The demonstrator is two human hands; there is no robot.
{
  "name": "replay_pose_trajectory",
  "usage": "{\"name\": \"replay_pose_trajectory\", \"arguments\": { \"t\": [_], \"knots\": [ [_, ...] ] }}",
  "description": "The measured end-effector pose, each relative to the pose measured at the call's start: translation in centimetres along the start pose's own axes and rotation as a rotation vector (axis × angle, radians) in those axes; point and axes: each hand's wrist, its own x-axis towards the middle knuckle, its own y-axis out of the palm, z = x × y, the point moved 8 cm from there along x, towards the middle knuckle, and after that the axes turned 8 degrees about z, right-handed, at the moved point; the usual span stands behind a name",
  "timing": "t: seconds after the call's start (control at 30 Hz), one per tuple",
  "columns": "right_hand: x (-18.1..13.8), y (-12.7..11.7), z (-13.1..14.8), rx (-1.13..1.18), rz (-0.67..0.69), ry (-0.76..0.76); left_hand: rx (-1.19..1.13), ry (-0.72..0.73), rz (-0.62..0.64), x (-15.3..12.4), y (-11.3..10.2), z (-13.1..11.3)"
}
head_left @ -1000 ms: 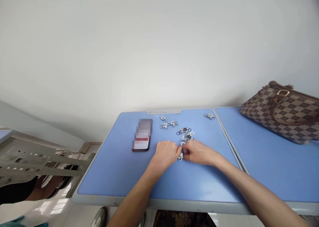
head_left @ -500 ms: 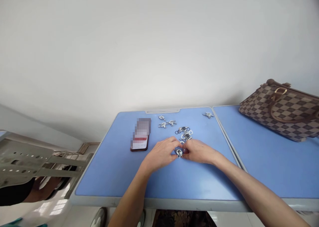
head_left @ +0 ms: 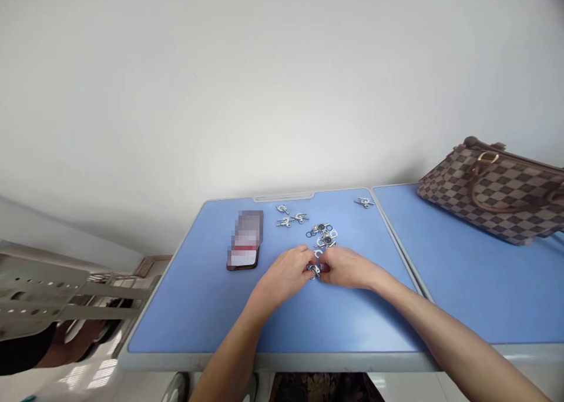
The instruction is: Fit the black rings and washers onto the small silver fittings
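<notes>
Near the middle of the blue table [head_left: 211, 314], my left hand [head_left: 284, 272] and my right hand [head_left: 346, 267] meet over a small silver metal fitting [head_left: 314, 269] with a rounded loop. Fingers of both hands pinch it from either side, and they partly hide it. A curved silver piece [head_left: 318, 254] shows just beyond the fingertips. Behind the hands lies a loose cluster of metal parts [head_left: 326, 238] with dark round pieces and rings. Farther back and to the left rest several similar silver fittings [head_left: 285, 221].
A phone [head_left: 245, 243], its screen blurred out, lies left of my hands. Another silver fitting [head_left: 363, 203] sits at the back right. On the adjoining table stands a checked brown handbag [head_left: 497, 190]. A grey chair [head_left: 39, 290] and part of a person's leg [head_left: 73, 343] are at left.
The fitting has turned a little between my fingers, and my hands remain closed around it. The whole view has shifted slightly.
</notes>
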Motion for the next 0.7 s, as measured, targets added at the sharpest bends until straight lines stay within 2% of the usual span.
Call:
{"name": "replay_pose_trajectory", "arguments": {
  "t": [0.43,0.7],
  "knots": [
    [0.31,0.17,-0.30,0.029,-0.023,-0.034,0.170,-0.124,-0.032,-0.21,0.48,0.14],
    [-0.07,0.01,-0.28,0.076,0.000,-0.031,0.144,-0.111,-0.021,-0.28,0.77,0.02]
  ]
}}
